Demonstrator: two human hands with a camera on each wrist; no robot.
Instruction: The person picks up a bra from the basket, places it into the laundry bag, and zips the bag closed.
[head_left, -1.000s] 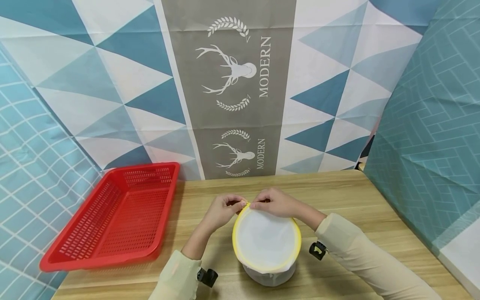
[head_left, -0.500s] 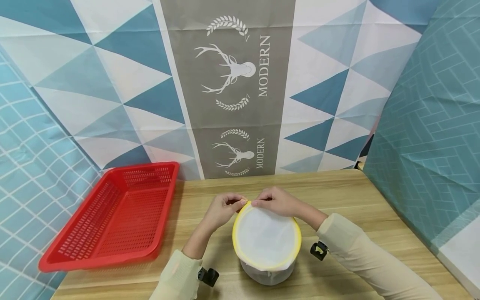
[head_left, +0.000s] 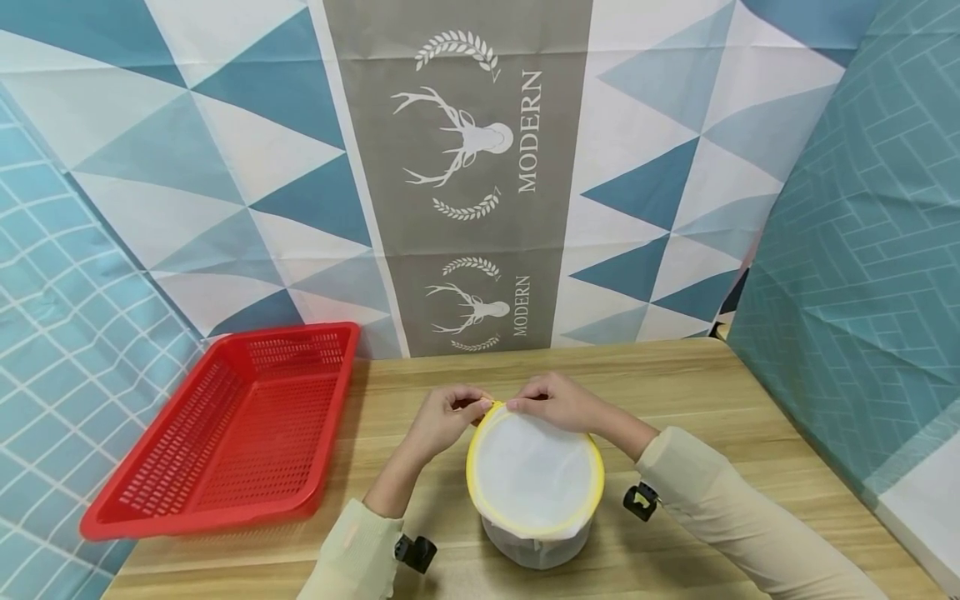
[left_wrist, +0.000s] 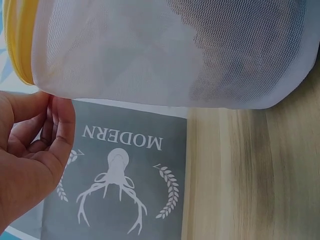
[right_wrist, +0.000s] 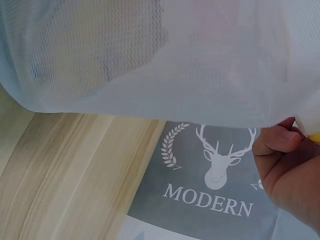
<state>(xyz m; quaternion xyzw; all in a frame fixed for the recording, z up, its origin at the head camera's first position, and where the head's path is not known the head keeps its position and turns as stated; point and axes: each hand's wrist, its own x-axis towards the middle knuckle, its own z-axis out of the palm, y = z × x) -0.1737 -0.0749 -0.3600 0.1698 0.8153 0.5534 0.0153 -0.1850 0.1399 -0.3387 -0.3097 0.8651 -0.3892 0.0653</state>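
Observation:
A round white mesh laundry bag (head_left: 534, 475) with a yellow zipper rim stands upright on the table. At its far edge my left hand (head_left: 446, 421) pinches the yellow zipper between thumb and forefinger. Close to its right, my right hand (head_left: 558, 404) pinches the same rim, the thumb lying on top. The left wrist view has the mesh side wall (left_wrist: 125, 55) above the left hand (left_wrist: 35, 140), and something darker shows dimly through the mesh. In the right wrist view the right hand (right_wrist: 287, 160) is at the rim; the zipper's pull cannot be made out.
A red plastic basket (head_left: 262, 442) with perforated walls sits at the left of the wooden table (head_left: 705, 500). Patterned cloth (head_left: 465, 167) hangs behind the table, and tile-print sheets (head_left: 862, 317) line both sides. A black wrist camera (head_left: 641, 502) is on each sleeve.
My right hand has shifted slightly to the right along the rim, widening the small gap between the fingertips. The left hand stays at nearly the same spot.

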